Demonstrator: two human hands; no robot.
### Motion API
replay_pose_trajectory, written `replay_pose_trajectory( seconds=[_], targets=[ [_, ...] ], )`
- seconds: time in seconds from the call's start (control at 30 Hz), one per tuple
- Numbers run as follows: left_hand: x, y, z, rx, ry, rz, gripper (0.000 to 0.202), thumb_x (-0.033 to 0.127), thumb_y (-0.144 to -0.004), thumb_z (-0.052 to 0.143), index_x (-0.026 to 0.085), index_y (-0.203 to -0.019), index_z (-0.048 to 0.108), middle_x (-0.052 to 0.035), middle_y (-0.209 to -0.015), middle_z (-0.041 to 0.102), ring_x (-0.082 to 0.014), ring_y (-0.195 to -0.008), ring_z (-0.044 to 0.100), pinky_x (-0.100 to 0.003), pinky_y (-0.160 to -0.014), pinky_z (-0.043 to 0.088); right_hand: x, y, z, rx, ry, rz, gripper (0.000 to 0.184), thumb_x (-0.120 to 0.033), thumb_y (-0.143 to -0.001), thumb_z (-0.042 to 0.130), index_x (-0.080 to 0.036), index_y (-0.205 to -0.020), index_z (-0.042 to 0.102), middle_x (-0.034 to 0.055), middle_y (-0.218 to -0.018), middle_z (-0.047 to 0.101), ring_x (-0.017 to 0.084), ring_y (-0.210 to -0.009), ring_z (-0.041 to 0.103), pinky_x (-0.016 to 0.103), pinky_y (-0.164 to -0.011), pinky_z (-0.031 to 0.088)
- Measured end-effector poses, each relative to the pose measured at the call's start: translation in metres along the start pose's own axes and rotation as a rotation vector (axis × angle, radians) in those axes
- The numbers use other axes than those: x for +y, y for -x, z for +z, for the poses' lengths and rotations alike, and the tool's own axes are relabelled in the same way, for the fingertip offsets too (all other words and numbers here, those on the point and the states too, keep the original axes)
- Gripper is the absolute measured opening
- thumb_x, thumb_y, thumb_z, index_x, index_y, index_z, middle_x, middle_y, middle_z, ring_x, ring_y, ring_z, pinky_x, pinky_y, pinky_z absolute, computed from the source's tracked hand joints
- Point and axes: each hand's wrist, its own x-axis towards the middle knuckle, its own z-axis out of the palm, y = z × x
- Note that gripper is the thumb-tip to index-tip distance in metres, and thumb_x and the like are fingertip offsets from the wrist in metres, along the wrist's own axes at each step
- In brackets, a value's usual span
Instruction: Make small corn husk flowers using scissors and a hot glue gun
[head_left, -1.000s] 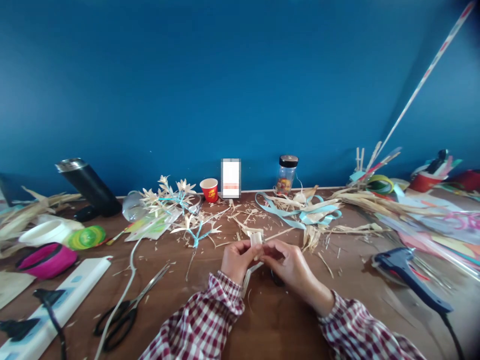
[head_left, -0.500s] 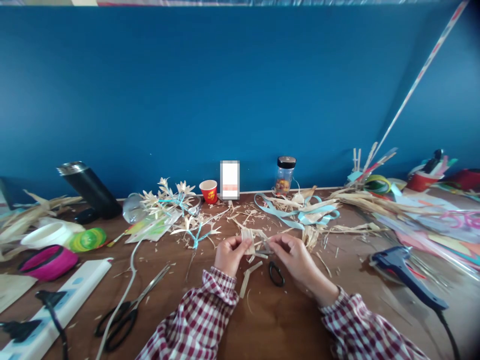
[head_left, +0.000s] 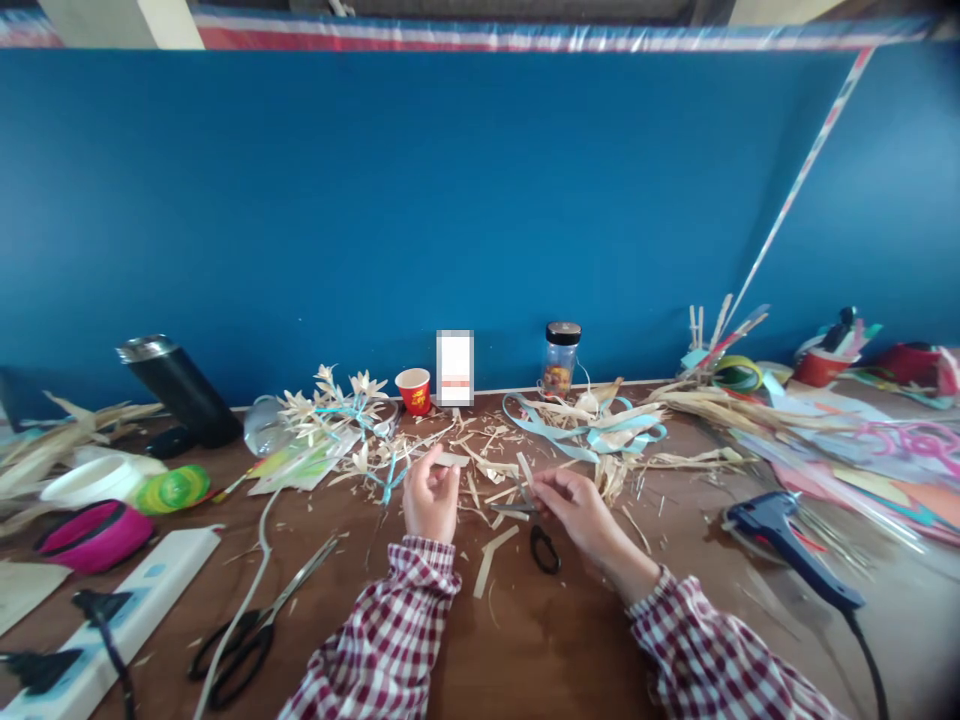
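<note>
My left hand (head_left: 433, 500) is above the brown table, thumb and index finger curled around a short pale strip (head_left: 451, 460) that looks like dried husk. To its right, my right hand (head_left: 574, 505) pinches another pale strip (head_left: 523, 466), which stands up from the fingertips. Small scissors (head_left: 545, 550) lie just under my right hand, one black handle loop showing and the blades partly hidden. Between my hands, the table holds scattered husk scraps, and a bent pale strip (head_left: 491, 558) lies nearer me.
Large scissors (head_left: 251, 640), a white cord and a power strip (head_left: 135, 600) lie left. A glue gun (head_left: 795, 545) lies right. Husk flowers (head_left: 337, 410), a red paper cup (head_left: 415, 392), a jar (head_left: 562, 360) and blue ribbon (head_left: 540, 440) stand or lie before a blue partition.
My hands have drawn apart, the left moving left. The wider pale piece between them is no longer seen; each hand now has a separate strip. The camera view has tilted up slightly.
</note>
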Motion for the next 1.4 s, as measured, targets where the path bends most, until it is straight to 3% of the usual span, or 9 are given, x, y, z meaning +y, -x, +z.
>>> replay_pose_trajectory(
  seconds=[0.13,0.27,0.4,0.53,0.7,0.93,1.1,1.27,1.4],
  targets=[
    [0.015,0.019,0.006,-0.252,-0.106,0.157,0.024,0.033,-0.074,0.06,0.014,-0.086,0.068,-0.0076,-0.076,0.068,-0.0161,-0.062,0.06,-0.025,-0.054,0.049,-0.003,0.003,0.008,-0.001,0.043,-0.071,0.024,-0.036,-0.079,0.054,-0.015,-0.087,0.061,0.0008,-0.067,0.059,0.011,-0.057,0.051,0.022,-0.052,0.04],
    [0.015,0.027,0.013,-0.423,-0.012,0.12,0.02,0.033,-0.071,0.063,0.014,-0.077,0.068,-0.006,-0.074,0.068,-0.0163,-0.065,0.061,-0.025,-0.058,0.049,-0.011,0.006,0.02,-0.052,0.141,-0.172,0.019,-0.032,-0.08,0.053,-0.016,-0.084,0.062,0.0004,-0.07,0.061,0.012,-0.06,0.052,0.022,-0.055,0.04],
    [0.012,0.021,0.011,-0.402,0.09,-0.048,0.022,0.036,-0.069,0.064,0.014,-0.074,0.067,-0.0032,-0.066,0.066,-0.0141,-0.06,0.059,-0.023,-0.052,0.048,-0.016,0.006,0.02,-0.056,0.279,-0.219,0.018,-0.028,-0.082,0.049,-0.017,-0.087,0.062,0.0014,-0.072,0.062,0.013,-0.062,0.053,0.023,-0.058,0.041],
    [0.015,0.013,0.002,-0.363,0.149,-0.124,0.024,0.038,-0.07,0.063,0.014,-0.071,0.065,-0.0028,-0.065,0.065,-0.0111,-0.057,0.056,-0.018,-0.046,0.043,-0.015,0.019,0.007,-0.1,0.654,-0.22,0.015,-0.031,-0.077,0.055,-0.018,-0.081,0.062,0.0028,-0.072,0.061,0.015,-0.065,0.054,0.025,-0.062,0.041],
    [0.012,0.003,-0.008,-0.345,0.232,-0.233,0.024,0.035,-0.063,0.068,0.013,-0.071,0.061,-0.0029,-0.064,0.064,-0.0089,-0.052,0.054,-0.016,-0.043,0.041,-0.011,0.046,-0.002,-0.117,0.927,-0.219,0.023,-0.027,-0.071,0.058,-0.02,-0.093,0.056,0.006,-0.094,0.054,0.019,-0.083,0.053,0.028,-0.072,0.041],
    [0.007,-0.01,-0.018,-0.216,0.446,-0.355,0.028,0.03,-0.056,0.074,0.012,-0.071,0.059,-0.0022,-0.064,0.064,-0.0062,-0.051,0.053,-0.013,-0.043,0.041,0.0,0.049,-0.004,-0.024,0.752,-0.095,0.019,-0.018,-0.067,0.053,-0.019,-0.086,0.05,0.0022,-0.081,0.055,0.017,-0.073,0.052,0.027,-0.067,0.041],
    [0.003,-0.012,-0.023,-0.171,0.576,-0.429,0.028,0.028,-0.056,0.075,0.012,-0.072,0.058,-0.0004,-0.062,0.062,-0.0038,-0.049,0.051,-0.011,-0.043,0.04,0.009,0.036,-0.014,0.081,0.385,0.047,0.013,-0.024,-0.069,0.054,-0.017,-0.08,0.052,0.0007,-0.072,0.058,0.015,-0.068,0.054,0.026,-0.064,0.042],
    [-0.001,-0.009,-0.021,-0.162,0.583,-0.397,0.027,0.028,-0.056,0.075,0.012,-0.069,0.057,0.0005,-0.057,0.06,-0.0039,-0.046,0.049,-0.012,-0.042,0.039,-0.001,0.012,-0.009,0.219,0.135,0.103,0.023,-0.035,-0.069,0.057,-0.016,-0.082,0.056,0.0,-0.066,0.056,0.013,-0.059,0.05,0.024,-0.054,0.039],
    [-0.006,-0.011,-0.021,-0.119,0.527,-0.358,0.027,0.03,-0.057,0.073,0.013,-0.07,0.058,-0.0004,-0.06,0.062,-0.0047,-0.045,0.049,-0.014,-0.042,0.039,-0.006,-0.016,-0.004,0.287,0.26,-0.006,0.026,-0.035,-0.069,0.057,-0.015,-0.084,0.057,0.002,-0.069,0.058,0.014,-0.06,0.051,0.026,-0.056,0.04]
  ],
)
